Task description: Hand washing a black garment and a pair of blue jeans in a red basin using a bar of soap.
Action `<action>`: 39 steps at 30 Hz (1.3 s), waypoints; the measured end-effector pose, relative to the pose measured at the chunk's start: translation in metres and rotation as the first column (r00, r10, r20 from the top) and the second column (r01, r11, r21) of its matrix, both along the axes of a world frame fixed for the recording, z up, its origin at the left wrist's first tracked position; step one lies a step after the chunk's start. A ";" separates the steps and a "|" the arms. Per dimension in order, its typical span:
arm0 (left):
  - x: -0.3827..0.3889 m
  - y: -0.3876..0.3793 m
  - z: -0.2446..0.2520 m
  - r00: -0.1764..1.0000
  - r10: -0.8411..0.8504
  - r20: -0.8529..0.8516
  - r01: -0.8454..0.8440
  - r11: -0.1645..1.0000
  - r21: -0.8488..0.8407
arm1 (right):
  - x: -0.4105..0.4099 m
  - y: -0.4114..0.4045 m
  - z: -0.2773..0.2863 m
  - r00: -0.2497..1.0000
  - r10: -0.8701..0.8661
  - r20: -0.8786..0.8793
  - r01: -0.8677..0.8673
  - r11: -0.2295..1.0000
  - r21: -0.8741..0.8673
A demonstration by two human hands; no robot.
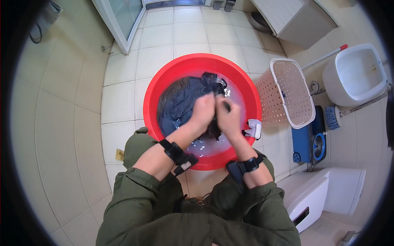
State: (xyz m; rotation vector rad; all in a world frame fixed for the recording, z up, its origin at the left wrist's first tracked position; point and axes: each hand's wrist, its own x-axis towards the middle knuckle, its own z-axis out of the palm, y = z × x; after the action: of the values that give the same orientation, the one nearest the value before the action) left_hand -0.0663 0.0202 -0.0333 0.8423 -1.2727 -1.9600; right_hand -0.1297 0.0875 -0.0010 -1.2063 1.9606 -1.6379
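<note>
A round red plastic basin (160, 77) stands on the tiled floor in front of me, holding soapy water and a dark blue wet garment (181, 101). Over its middle, my left hand (203, 111) and my right hand (228, 115) are side by side, both closed on dark wet cloth (217, 89). The right hand is slightly blurred. Part of the cloth hangs down between and below the hands into the water. On the basin's right rim lies a small white and black cloth item (254, 127).
Right of the basin stands a perforated plastic laundry basket (269, 98). Beyond it are a blue mop bucket (301, 144), a mop head (332, 117), a white wall-side basin (354, 75) and a toilet (311, 196). A glass door (126, 23) stands at the upper left.
</note>
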 end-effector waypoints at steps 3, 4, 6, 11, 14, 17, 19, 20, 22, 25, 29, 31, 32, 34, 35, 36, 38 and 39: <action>0.002 0.003 0.003 0.992 -0.121 0.020 0.121 0.993 0.010 | 0.001 -0.003 -0.015 0.995 -0.081 -0.055 0.074 0.989 -0.125; 0.000 0.002 0.008 0.983 -0.182 -0.019 0.183 0.978 0.098 | -0.007 -0.003 -0.007 0.992 -0.122 0.036 0.123 0.991 -0.046; 0.005 0.003 0.026 0.955 -0.297 -0.017 0.296 0.944 0.147 | -0.030 -0.006 -0.012 0.965 -0.239 0.107 0.247 0.967 -0.065; 0.028 -0.022 0.071 0.899 -0.418 -0.129 0.437 0.846 0.304 | -0.036 -0.003 0.000 0.968 0.076 0.237 -0.093 0.994 0.058; 0.030 -0.033 0.059 0.867 -0.496 -0.051 0.498 0.864 0.076 | -0.033 -0.002 0.006 0.898 0.302 0.321 -0.345 0.934 0.089; 0.028 -0.029 0.058 0.809 -0.553 -0.201 0.564 0.826 -0.002 | -0.036 -0.001 0.023 0.846 0.260 0.466 -0.321 0.945 0.055; 0.021 -0.018 0.052 0.891 -0.421 -0.168 0.389 0.900 -0.197 | -0.033 0.000 0.030 0.867 0.193 0.460 -0.188 0.980 -0.057; 0.021 -0.019 0.050 0.912 -0.344 -0.225 0.322 0.938 -0.129 | -0.039 0.002 0.027 0.820 0.158 0.550 -0.144 0.987 -0.068; 0.023 -0.018 0.049 0.927 -0.323 -0.192 0.301 0.944 -0.135 | -0.039 0.005 0.034 0.701 0.134 0.701 -0.050 0.989 -0.138; 0.027 -0.027 0.038 0.870 -0.449 0.204 0.493 0.804 -0.332 | -0.050 0.016 0.038 0.532 0.217 0.819 0.010 0.965 -0.262; 0.027 -0.017 0.004 0.891 -0.299 0.340 0.453 0.595 -0.663 | -0.071 0.032 0.053 0.328 0.410 0.851 0.089 0.884 -0.460; 0.020 -0.006 -0.004 0.930 -0.283 0.235 0.354 0.516 -0.780 | -0.079 0.035 0.045 0.263 0.466 0.845 0.114 0.855 -0.506; 0.019 -0.005 -0.007 0.911 -0.303 0.278 0.408 0.574 -0.710 | -0.082 0.036 0.039 0.222 0.481 0.848 0.132 0.847 -0.515; 0.016 -0.011 0.002 0.917 -0.295 0.269 0.398 0.623 -0.673 | -0.085 0.040 0.040 0.181 0.492 0.852 0.155 0.841 -0.519; 0.014 -0.018 0.008 0.941 -0.262 0.215 0.335 0.617 -0.713 | -0.089 0.044 0.045 0.232 0.476 0.848 0.136 0.848 -0.513; 0.014 -0.019 0.018 0.967 -0.229 0.110 0.241 0.690 -0.682 | -0.093 0.047 0.049 0.283 0.463 0.840 0.117 0.853 -0.509; 0.011 -0.018 0.043 0.948 -0.315 -0.047 0.237 0.798 -0.555 | -0.114 0.052 0.026 0.358 0.326 0.875 0.160 0.902 -0.401; 0.013 -0.019 0.047 0.928 -0.352 -0.124 0.259 0.846 -0.467 | -0.119 0.051 0.016 0.408 0.188 0.893 0.202 0.936 -0.289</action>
State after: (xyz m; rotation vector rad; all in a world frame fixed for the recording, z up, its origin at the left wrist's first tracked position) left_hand -0.0532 0.0017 0.0141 0.2080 -1.7175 -1.8152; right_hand -0.2489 0.1388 0.0152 -0.1489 0.9388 -2.0567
